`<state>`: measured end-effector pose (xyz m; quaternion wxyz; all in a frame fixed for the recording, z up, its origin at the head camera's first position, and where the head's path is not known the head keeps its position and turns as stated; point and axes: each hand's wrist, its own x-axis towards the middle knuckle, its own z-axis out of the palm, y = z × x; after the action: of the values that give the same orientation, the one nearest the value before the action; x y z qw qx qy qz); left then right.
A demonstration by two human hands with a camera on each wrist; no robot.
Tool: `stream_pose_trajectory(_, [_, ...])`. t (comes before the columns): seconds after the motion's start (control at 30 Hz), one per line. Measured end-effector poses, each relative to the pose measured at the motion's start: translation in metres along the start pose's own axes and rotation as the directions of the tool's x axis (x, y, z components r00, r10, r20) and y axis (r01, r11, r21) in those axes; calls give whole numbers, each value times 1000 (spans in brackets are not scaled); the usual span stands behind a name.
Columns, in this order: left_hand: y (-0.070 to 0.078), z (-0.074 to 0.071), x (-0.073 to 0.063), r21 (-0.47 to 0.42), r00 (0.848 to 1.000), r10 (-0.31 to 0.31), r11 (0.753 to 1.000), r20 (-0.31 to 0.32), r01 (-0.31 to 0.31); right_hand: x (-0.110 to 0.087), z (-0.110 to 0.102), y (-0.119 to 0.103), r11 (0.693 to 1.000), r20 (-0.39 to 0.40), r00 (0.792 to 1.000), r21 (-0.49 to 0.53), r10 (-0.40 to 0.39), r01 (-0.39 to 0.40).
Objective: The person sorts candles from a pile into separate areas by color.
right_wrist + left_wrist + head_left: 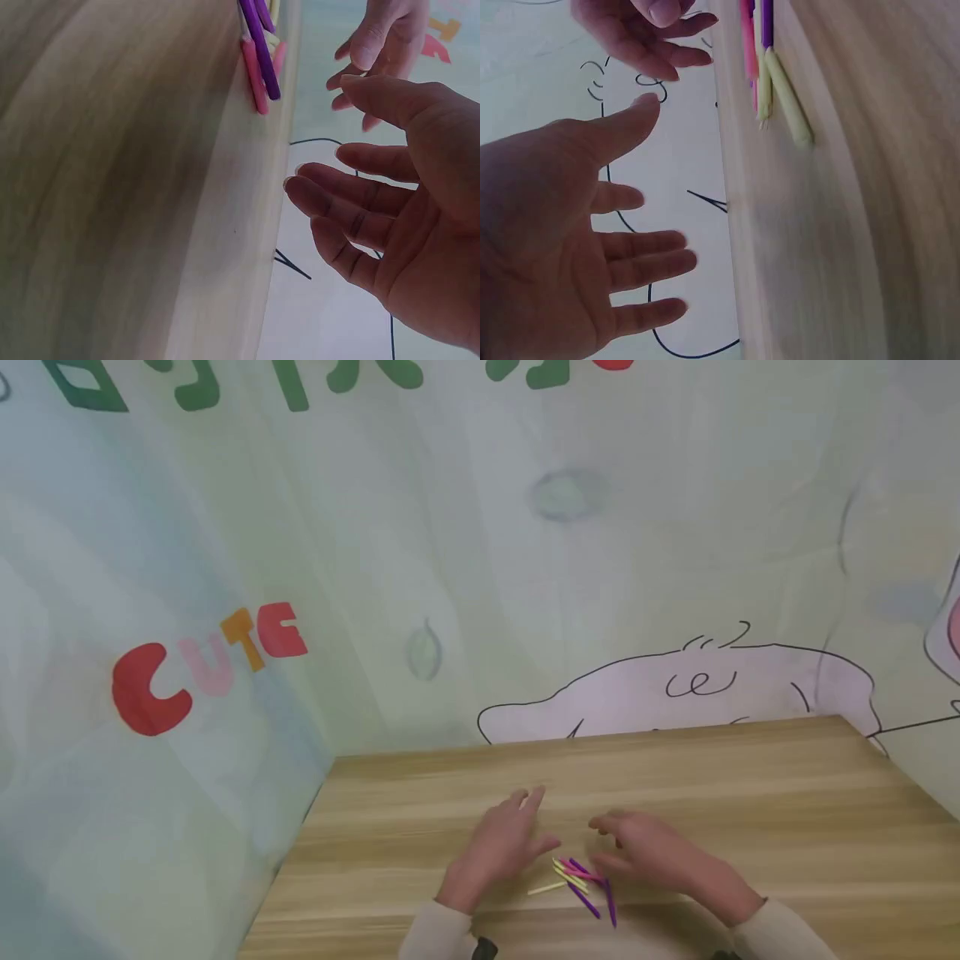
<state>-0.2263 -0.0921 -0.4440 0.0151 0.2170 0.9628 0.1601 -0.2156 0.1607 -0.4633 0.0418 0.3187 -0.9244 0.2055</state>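
We've a wood-grain table (375, 810) w/ a loose yel., pink & purple stick pile (573, 875) lying on it. Just L of pile: our L hand (501, 843), fingers spread, holding nothing. Just R of pile: our R hand (648, 852), fingers part-bent, grasping nothing. Behind pile, a pale printed backdrop (360, 568), CUTE letters (213, 683) far L of pile.

Head view: a pile of sticks (579, 874) obstructs the counter (375, 827) at lower centre. The left hand (501, 843) and right hand (651, 852) flank it, restricting side access; a gap remains between them. Wider passage exists over the counter's left and right stretches. The backdrop (465, 568) bounds its far edge, mid-frame.
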Motion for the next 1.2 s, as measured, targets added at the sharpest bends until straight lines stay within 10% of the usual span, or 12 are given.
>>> stream_pose_trajectory(0.8, [13,10,-5,91,966,121,985,230,-145,9,18,-12,993,125,988,93,-90,78])
stream_pose_trajectory(1.2, [-33,67,19,68,962,143,984,233,-162,12,15,-17,989,121,991,144,-56,39])
